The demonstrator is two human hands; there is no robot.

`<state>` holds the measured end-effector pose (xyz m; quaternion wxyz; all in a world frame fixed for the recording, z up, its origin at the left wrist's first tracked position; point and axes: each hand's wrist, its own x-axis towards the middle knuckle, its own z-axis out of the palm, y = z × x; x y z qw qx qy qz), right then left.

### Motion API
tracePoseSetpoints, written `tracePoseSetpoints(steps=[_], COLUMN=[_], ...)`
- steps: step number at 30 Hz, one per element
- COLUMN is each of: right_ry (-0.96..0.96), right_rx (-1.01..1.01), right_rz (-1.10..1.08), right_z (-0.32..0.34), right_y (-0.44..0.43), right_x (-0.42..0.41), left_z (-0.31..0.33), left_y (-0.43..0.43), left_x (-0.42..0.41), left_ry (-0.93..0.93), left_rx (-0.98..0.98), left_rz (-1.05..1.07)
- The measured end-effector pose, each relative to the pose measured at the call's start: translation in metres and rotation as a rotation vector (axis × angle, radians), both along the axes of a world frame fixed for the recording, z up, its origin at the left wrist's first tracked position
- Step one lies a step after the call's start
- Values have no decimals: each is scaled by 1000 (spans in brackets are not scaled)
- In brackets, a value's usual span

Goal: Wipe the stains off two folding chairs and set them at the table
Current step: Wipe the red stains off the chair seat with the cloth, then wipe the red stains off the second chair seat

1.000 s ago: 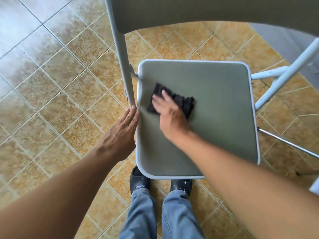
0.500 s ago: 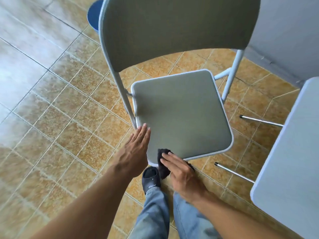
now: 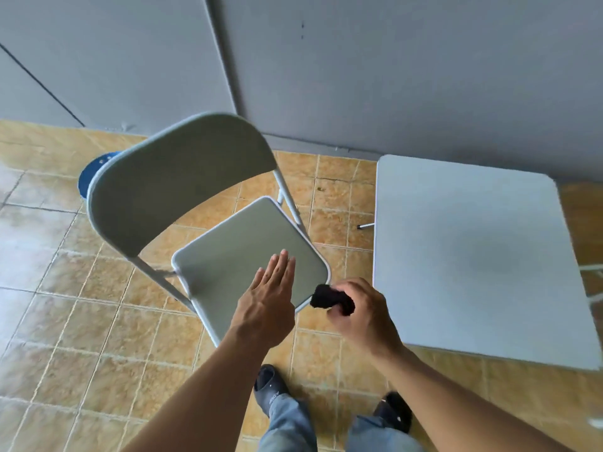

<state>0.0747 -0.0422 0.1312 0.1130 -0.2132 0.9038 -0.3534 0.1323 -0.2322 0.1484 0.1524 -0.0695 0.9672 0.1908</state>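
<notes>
One folding chair (image 3: 182,190) is looking clean; your right hand (image 3: 365,314) is clutching the cloth (image 3: 329,298), left hand (image 3: 266,308) hovering flat above it. You're probably shifting it to the bench (image 3: 473,256) next.

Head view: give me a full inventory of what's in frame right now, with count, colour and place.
chair: one, grey with a white frame, unfolded, centre
table: one, white, right of the chair
cloth: one, black, bunched, just off the seat's near corner
blue object: one, round, partly hidden behind the chair back
floor: tan tiles
wall: grey panels, top
slippers: two, dark, bottom
left hand: flat, fingers straight, over the seat's near edge
right hand: grips the cloth
</notes>
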Motion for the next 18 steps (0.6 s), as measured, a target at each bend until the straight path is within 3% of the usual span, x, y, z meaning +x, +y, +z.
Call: tracePoseSetpoints(steps=[6, 18], right_ry=[-4, 69], right_rx=[-28, -34], right_rz=[-215, -653], right_z=[40, 69], right_y=[111, 436], right_x=[-25, -36], left_z=[33, 74], left_y=[115, 454], left_x=[-40, -115], left_ry=[23, 41], left_rx=[-16, -26], left_rz=[-159, -498])
